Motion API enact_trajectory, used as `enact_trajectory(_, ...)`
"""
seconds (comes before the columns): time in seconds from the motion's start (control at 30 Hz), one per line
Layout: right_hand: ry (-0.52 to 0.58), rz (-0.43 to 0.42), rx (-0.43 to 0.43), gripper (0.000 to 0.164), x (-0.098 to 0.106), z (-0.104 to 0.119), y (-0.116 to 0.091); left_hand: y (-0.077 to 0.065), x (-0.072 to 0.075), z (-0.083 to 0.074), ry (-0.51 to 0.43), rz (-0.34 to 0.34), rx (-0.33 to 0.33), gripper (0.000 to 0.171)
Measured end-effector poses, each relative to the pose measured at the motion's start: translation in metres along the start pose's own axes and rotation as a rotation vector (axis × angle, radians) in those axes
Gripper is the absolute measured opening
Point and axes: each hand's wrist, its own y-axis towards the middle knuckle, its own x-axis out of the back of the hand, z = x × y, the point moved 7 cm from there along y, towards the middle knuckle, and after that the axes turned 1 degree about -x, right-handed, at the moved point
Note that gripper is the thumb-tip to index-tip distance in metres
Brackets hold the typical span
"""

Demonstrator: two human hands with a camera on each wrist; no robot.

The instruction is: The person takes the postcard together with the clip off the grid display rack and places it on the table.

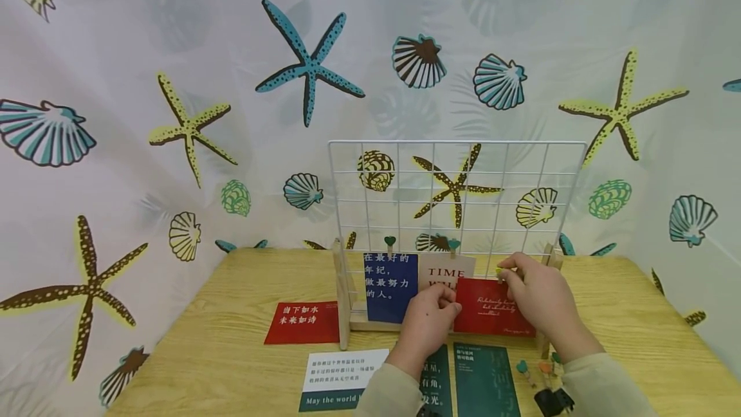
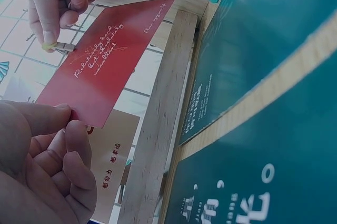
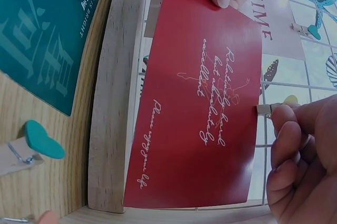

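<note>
A red card (image 1: 492, 307) with white script stands in front of the lower right of a white wire grid (image 1: 463, 204). My left hand (image 1: 431, 317) pinches its left edge between thumb and fingertips. At its top edge my right hand (image 1: 535, 291) pinches a small wooden clothespin (image 3: 266, 109) with a yellow top, and the clip's tip meets the card's edge. To the left hang a blue card (image 1: 392, 288) and a pale card (image 1: 431, 265) reading "TIME", each under a clip with a green heart. The red card and left hand partly cover the pale one.
The grid stands in a wooden base (image 1: 343, 301). On the wooden table (image 1: 202, 340) lie another red card (image 1: 303, 322), a white-and-green card (image 1: 341, 375) and two dark green cards (image 1: 486, 378). Loose heart clips (image 1: 523, 370) and a black object (image 1: 550, 402) lie near my right forearm.
</note>
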Motion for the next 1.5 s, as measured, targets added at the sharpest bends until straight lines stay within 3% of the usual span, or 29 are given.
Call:
enact_trajectory(1.23,0.033,-0.039,0.021,0.014,0.0036,0.0046,-0.0021,0.0023,0.0022,-0.0021,0.066,0.019,-0.025,0.007)
enact_trajectory(1.5,0.057,-0.037,0.023,0.014,0.0044,0.0020,-0.0034,0.0018,0.0010,-0.0043,0.059,0.039,-0.063,0.006)
